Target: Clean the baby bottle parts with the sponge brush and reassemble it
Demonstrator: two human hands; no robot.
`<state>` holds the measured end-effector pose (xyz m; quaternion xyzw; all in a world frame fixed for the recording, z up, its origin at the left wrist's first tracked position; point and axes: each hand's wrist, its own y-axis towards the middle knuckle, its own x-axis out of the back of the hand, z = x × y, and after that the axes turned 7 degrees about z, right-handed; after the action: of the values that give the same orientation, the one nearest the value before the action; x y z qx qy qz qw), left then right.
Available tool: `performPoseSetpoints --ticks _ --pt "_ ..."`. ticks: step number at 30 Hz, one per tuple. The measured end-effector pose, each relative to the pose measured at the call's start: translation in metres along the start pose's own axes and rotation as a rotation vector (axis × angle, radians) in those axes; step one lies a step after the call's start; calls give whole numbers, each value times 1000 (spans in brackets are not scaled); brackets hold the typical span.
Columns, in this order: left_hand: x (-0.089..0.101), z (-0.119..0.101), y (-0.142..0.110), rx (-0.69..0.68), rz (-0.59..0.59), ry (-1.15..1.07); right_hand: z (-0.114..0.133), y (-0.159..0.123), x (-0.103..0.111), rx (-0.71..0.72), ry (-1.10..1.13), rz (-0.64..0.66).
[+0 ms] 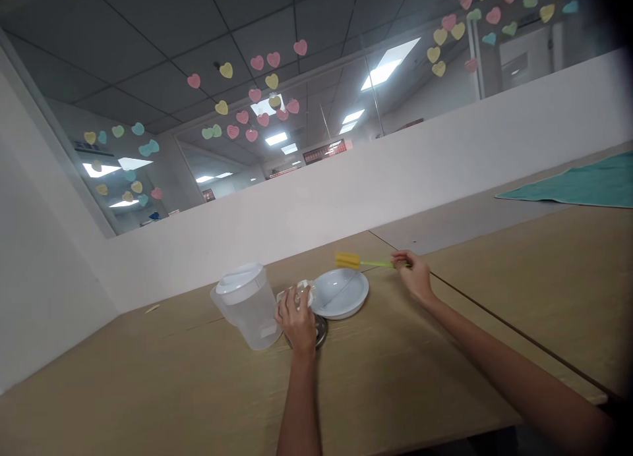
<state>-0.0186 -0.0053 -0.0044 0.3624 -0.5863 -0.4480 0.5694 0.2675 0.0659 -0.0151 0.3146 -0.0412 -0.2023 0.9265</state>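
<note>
My right hand is closed around the green handle of a bottle brush with a yellow sponge head. The brush lies level in the air, its head above the far rim of a white bowl. My left hand is wrapped round a clear, glass-like container just left of the bowl; fingers hide much of it. Under that hand, a dark round dish or lid shows in part on the table. A translucent plastic pitcher with a white lid stands to the left.
The wooden table has a dark seam running diagonally on the right. A teal cloth lies at the far right. Behind the table rises a white wall below a window with heart-shaped notes. A small light scrap lies at the left.
</note>
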Motion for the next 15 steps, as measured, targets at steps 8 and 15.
performPoseSetpoints --ticks 8,15 --pt "1 -12 1 318 -155 -335 -33 1 -3 -144 -260 53" --pt "4 -47 -16 30 13 -522 -38 -13 -13 -134 -358 209"
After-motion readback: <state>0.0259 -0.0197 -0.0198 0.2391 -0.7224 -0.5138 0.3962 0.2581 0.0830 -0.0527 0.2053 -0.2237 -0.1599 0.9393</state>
